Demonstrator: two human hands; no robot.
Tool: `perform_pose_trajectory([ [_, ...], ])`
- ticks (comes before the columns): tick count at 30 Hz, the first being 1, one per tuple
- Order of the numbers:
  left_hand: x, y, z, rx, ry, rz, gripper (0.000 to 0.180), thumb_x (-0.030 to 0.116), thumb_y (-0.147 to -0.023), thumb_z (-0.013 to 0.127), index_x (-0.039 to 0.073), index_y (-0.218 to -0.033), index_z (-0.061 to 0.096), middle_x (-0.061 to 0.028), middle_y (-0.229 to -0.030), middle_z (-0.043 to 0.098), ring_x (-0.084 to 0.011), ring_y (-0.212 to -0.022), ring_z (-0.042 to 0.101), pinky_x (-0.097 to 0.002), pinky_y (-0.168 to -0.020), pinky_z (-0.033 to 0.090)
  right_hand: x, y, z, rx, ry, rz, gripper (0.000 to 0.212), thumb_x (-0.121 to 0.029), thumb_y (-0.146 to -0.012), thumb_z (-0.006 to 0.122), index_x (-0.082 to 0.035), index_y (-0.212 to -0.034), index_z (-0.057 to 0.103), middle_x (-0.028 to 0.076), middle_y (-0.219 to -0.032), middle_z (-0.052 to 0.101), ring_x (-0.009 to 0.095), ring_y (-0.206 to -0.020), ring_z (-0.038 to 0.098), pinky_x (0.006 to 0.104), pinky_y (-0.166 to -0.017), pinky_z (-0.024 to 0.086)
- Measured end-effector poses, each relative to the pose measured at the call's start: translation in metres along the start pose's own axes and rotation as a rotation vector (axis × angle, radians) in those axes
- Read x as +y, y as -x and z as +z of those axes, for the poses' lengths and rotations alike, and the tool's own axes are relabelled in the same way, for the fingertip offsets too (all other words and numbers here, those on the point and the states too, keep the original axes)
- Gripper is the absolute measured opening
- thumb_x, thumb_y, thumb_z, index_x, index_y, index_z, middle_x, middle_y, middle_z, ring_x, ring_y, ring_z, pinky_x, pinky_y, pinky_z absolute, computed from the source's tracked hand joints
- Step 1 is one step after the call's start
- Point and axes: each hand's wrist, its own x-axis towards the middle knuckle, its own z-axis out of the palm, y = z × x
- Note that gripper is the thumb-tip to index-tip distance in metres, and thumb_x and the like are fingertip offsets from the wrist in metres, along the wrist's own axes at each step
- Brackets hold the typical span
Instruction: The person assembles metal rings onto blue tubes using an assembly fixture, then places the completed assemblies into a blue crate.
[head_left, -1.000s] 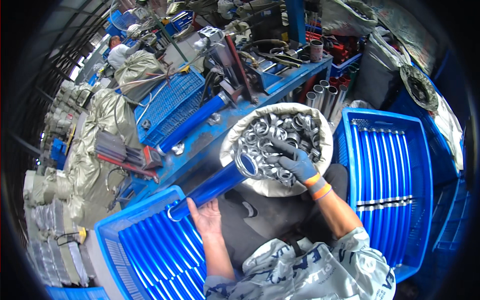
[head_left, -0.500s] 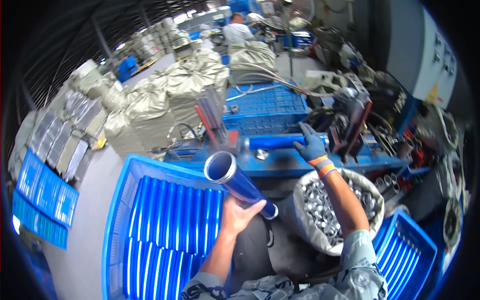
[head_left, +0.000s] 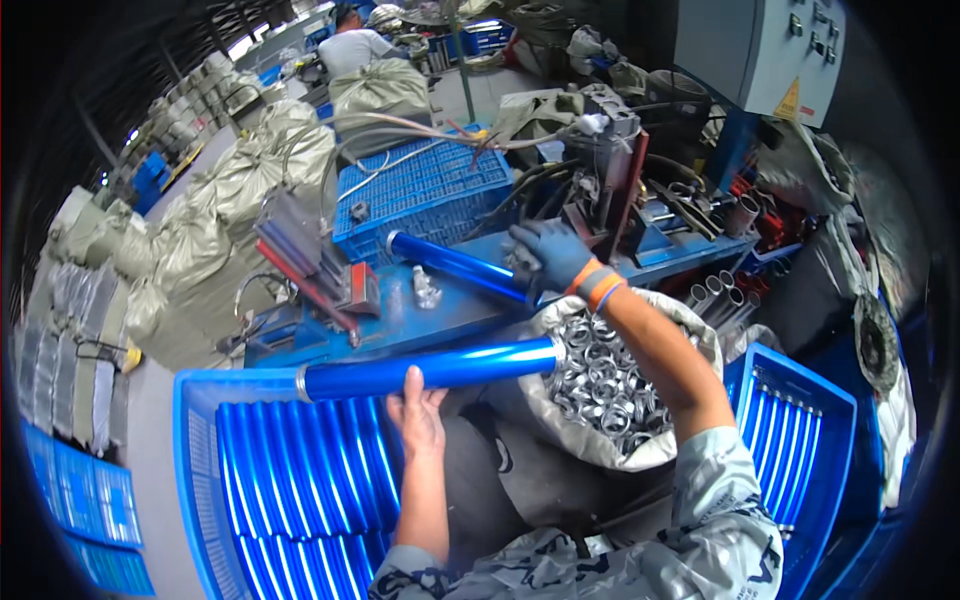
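My bare left hand (head_left: pixel 421 422) holds a shiny blue metal tube (head_left: pixel 460 368) with a silver ring at each end. Its thumb lies across the near side of the tube, which stretches almost level above the blue crate and the sack. My gloved right hand (head_left: pixel 556 258), in dark grey with an orange cuff, is closed at the right end of a second blue tube (head_left: pixel 450 262) above the workbench. Motion blur and the glove partly hide that grip. A small silver fitting (head_left: pixel 426 288) sits on the bench below this tube.
A blue crate (head_left: pixel 188 470) of blue tubes stands at left, another (head_left: pixel 843 440) at right. Between them is a white sack (head_left: pixel 640 458) of silver rings. Clamp fixtures (head_left: pixel 610 170) rise from the blue bench (head_left: pixel 480 318). A person (head_left: pixel 350 50) sits far back.
The left-hand tube has swung from steeply tilted to nearly level. On the bench, the other tube's right end has turned toward me, with my right hand closed there. My view has shifted right.
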Motion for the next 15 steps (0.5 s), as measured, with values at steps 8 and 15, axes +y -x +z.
perform_pose_trajectory([
  [8, 0.026, 0.037, -0.048, 0.036, -0.001, 0.023, 0.048, 0.027, -0.11, 0.082, 0.005, -0.148, 0.063, -0.0175, -0.134, 0.076, -0.0344, -0.117, 0.081, -0.0545, -0.095, 0.07, -0.074, -0.02, 0.09, -0.203, -0.097, 0.242, 0.081, -0.051, -0.093, 0.085, -0.008, -0.157, 0.061, 0.025, -0.132, 0.078, 0.047, -0.127, 0.074, 0.0583, -0.112, 0.054],
  [15, 0.042, 0.034, -0.116, 0.082, 0.03, 0.078, 0.048, 0.035, -0.112, 0.08, 0.003, -0.145, 0.067, -0.0167, -0.134, 0.077, -0.0278, -0.113, 0.081, -0.0525, -0.099, 0.07, -0.101, -0.013, 0.036, -0.14, -0.154, 0.272, 0.066, -0.037, -0.088, 0.082, -0.012, -0.145, 0.06, 0.023, -0.109, 0.081, 0.047, -0.103, 0.08, 0.0583, -0.088, 0.062],
])
